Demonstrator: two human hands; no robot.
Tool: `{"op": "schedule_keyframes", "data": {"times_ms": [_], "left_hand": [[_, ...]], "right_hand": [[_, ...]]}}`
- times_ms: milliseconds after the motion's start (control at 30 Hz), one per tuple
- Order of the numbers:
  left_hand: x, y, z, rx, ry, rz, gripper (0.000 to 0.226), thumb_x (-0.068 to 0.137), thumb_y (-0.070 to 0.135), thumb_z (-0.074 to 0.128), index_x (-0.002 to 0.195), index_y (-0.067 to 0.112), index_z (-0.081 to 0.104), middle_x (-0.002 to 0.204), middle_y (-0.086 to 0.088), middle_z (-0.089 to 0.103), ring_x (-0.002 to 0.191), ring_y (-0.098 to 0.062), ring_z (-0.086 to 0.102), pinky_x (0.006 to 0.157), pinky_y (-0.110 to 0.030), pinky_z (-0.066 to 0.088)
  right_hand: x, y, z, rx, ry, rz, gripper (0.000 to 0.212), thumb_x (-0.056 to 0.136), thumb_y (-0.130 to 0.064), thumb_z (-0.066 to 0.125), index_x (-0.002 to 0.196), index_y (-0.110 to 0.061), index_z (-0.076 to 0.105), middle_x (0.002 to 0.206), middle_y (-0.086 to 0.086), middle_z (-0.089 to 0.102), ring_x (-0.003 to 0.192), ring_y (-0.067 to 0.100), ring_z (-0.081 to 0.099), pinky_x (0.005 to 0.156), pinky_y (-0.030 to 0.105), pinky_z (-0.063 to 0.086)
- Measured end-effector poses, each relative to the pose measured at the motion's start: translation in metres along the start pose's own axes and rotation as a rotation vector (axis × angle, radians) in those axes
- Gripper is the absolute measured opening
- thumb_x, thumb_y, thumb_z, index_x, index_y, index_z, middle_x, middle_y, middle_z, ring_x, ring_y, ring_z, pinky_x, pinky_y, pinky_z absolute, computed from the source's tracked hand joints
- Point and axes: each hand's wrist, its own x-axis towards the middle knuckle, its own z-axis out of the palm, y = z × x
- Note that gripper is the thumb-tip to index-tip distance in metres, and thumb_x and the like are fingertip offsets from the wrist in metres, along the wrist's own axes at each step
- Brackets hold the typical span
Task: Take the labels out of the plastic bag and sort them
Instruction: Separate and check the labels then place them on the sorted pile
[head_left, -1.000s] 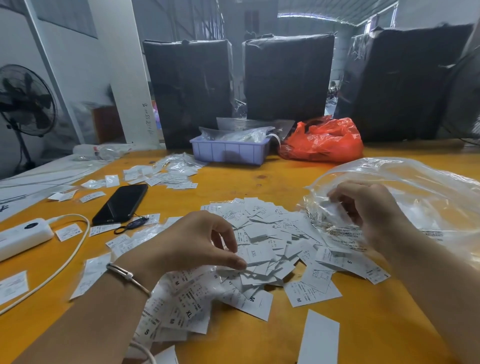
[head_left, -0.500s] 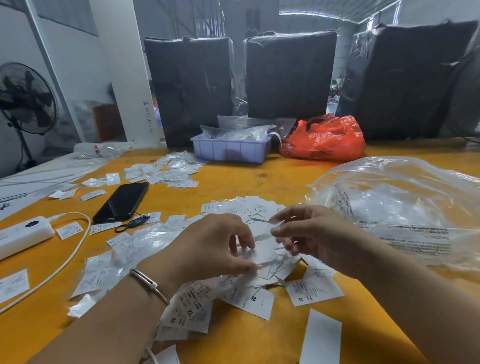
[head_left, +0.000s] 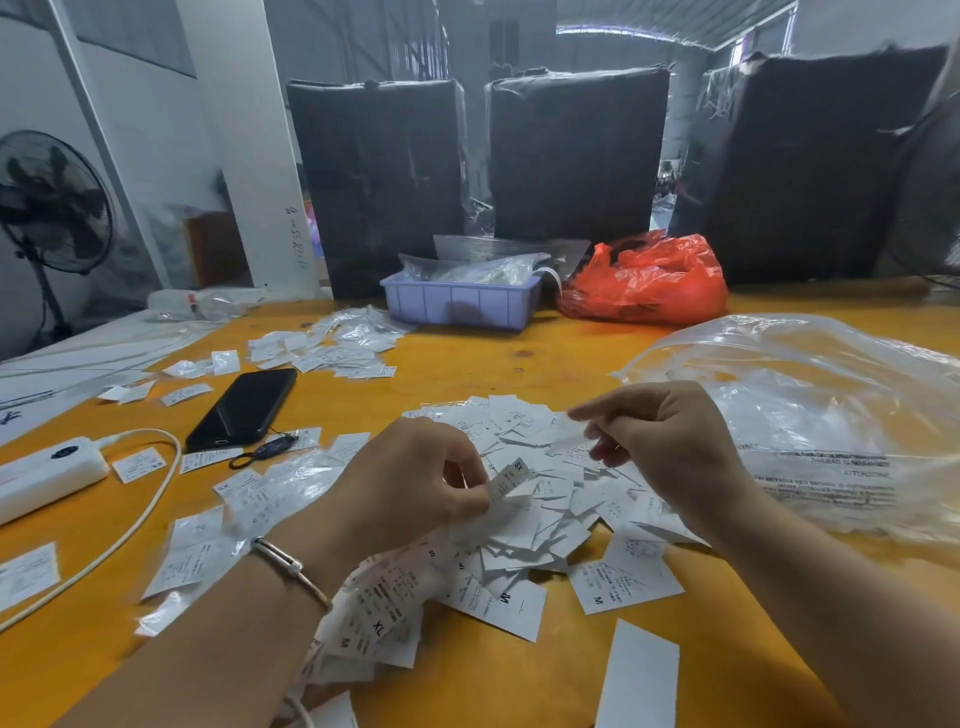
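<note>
Nearest us, a blank white strip (head_left: 638, 675) runs off the bottom edge of the yellow worktop (head_left: 519, 686). Just beyond it we see the label pile (head_left: 540, 525), white slips marked S, M and XL; the finer print is too small for us to read.

Left hand (head_left: 410, 483), bracelet at the wrist, sits over the pile with fingers (head_left: 467, 501) curled, pinching a small label (head_left: 511, 480) that reads XS. Right hand (head_left: 670, 441) is above the pile's right side, thumb and forefinger pressed on a blurred white slip (head_left: 569, 439); we cannot read it.

The clear bag (head_left: 810, 415) lies right of the pile, crumpled, its right part cut off by the frame; we cannot tell whether labels remain inside.

Left of the pile: more slips in film, a black phone (head_left: 241, 408), a white power bank (head_left: 47, 475) with cable, partly cut off.

Farther back: a lilac tray (head_left: 462, 306) holding clear bags, a red bag (head_left: 644, 280), then dark wrapped bales (head_left: 576, 156), contents hidden.
</note>
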Motion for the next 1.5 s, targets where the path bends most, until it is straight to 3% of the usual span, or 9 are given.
{"op": "schedule_keyframes", "data": {"times_ms": [300, 467, 567, 700, 900, 1033, 1200, 1333, 1500], "left_hand": [[0.001, 0.005, -0.005, -0.133, 0.043, -0.071, 0.010, 0.074, 0.028, 0.085, 0.071, 0.022, 0.077, 0.071, 0.002, 0.074, 0.070, -0.018, 0.066, 0.068, -0.043, 0.056], [0.002, 0.005, -0.005, -0.313, 0.070, -0.145, 0.008, 0.076, 0.019, 0.083, 0.072, 0.016, 0.077, 0.073, -0.007, 0.073, 0.065, -0.017, 0.063, 0.061, -0.025, 0.050], [0.000, 0.009, -0.004, -0.283, 0.172, -0.023, 0.009, 0.080, 0.017, 0.079, 0.073, 0.018, 0.074, 0.069, 0.003, 0.070, 0.060, -0.003, 0.057, 0.055, -0.015, 0.044], [-0.004, 0.021, 0.000, -0.090, 0.204, 0.301, 0.003, 0.080, 0.021, 0.076, 0.080, 0.021, 0.073, 0.076, 0.015, 0.067, 0.070, -0.009, 0.064, 0.056, -0.016, 0.048], [-0.006, 0.023, 0.001, -0.125, 0.123, 0.335, 0.013, 0.077, 0.033, 0.077, 0.083, 0.022, 0.078, 0.084, 0.012, 0.068, 0.076, -0.011, 0.064, 0.057, -0.014, 0.046], [-0.004, 0.020, -0.003, -0.261, 0.203, 0.198, 0.029, 0.080, 0.050, 0.073, 0.101, 0.029, 0.071, 0.101, 0.014, 0.067, 0.091, -0.008, 0.064, 0.063, -0.018, 0.051], [0.001, 0.017, -0.009, -0.356, 0.153, -0.120, 0.034, 0.098, 0.028, 0.053, 0.131, 0.034, 0.054, 0.117, 0.011, 0.066, 0.109, -0.002, 0.059, 0.086, -0.026, 0.052], [-0.001, 0.018, -0.009, -0.622, -0.160, -0.243, 0.023, 0.096, 0.021, 0.056, 0.115, 0.028, 0.068, 0.099, 0.004, 0.075, 0.092, -0.011, 0.070, 0.079, -0.026, 0.058], [-0.002, 0.019, -0.011, -0.752, -0.261, -0.214, 0.015, 0.086, 0.012, 0.070, 0.094, 0.022, 0.078, 0.090, -0.006, 0.075, 0.075, -0.011, 0.068, 0.061, -0.017, 0.051]], "right_hand": [[-0.002, -0.001, 0.009, -0.207, -0.107, 0.039, 0.022, 0.083, 0.000, 0.057, 0.083, -0.013, 0.075, 0.072, 0.004, 0.072, 0.065, 0.017, 0.068, 0.070, 0.039, 0.059], [0.000, 0.001, 0.007, -0.159, -0.089, 0.061, 0.015, 0.086, -0.007, 0.062, 0.081, -0.009, 0.076, 0.069, 0.009, 0.072, 0.065, 0.023, 0.068, 0.066, 0.035, 0.058], [0.000, -0.004, 0.007, -0.056, -0.164, 0.164, 0.029, 0.084, -0.030, 0.070, 0.075, -0.003, 0.075, 0.070, 0.014, 0.071, 0.060, 0.023, 0.067, 0.056, 0.026, 0.056], [-0.005, -0.012, 0.010, 0.230, -0.396, 0.478, 0.061, 0.067, -0.054, 0.069, 0.073, 0.007, 0.073, 0.076, 0.024, 0.070, 0.059, 0.025, 0.064, 0.051, 0.025, 0.052], [-0.003, -0.013, 0.008, 0.344, -0.393, 0.511, 0.007, 0.078, 0.002, 0.070, 0.076, 0.009, 0.072, 0.069, 0.017, 0.067, 0.053, 0.018, 0.061, 0.047, 0.021, 0.048], [-0.003, -0.015, 0.007, 0.331, -0.400, 0.473, 0.005, 0.077, 0.002, 0.071, 0.074, 0.005, 0.073, 0.072, 0.017, 0.071, 0.058, 0.018, 0.065, 0.050, 0.020, 0.050], [-0.006, -0.019, 0.009, 0.266, -0.476, 0.354, 0.012, 0.079, -0.002, 0.071, 0.067, -0.004, 0.075, 0.081, 0.019, 0.072, 0.069, 0.021, 0.069, 0.057, 0.021, 0.053], [-0.008, -0.021, 0.008, 0.322, -0.548, 0.244, 0.009, 0.079, 0.000, 0.067, 0.072, -0.002, 0.072, 0.076, 0.014, 0.070, 0.073, 0.019, 0.067, 0.061, 0.021, 0.052], [-0.009, -0.024, 0.006, 0.360, -0.525, 0.144, 0.012, 0.081, 0.003, 0.063, 0.074, -0.001, 0.071, 0.074, 0.014, 0.066, 0.072, 0.018, 0.060, 0.061, 0.018, 0.047]]}}
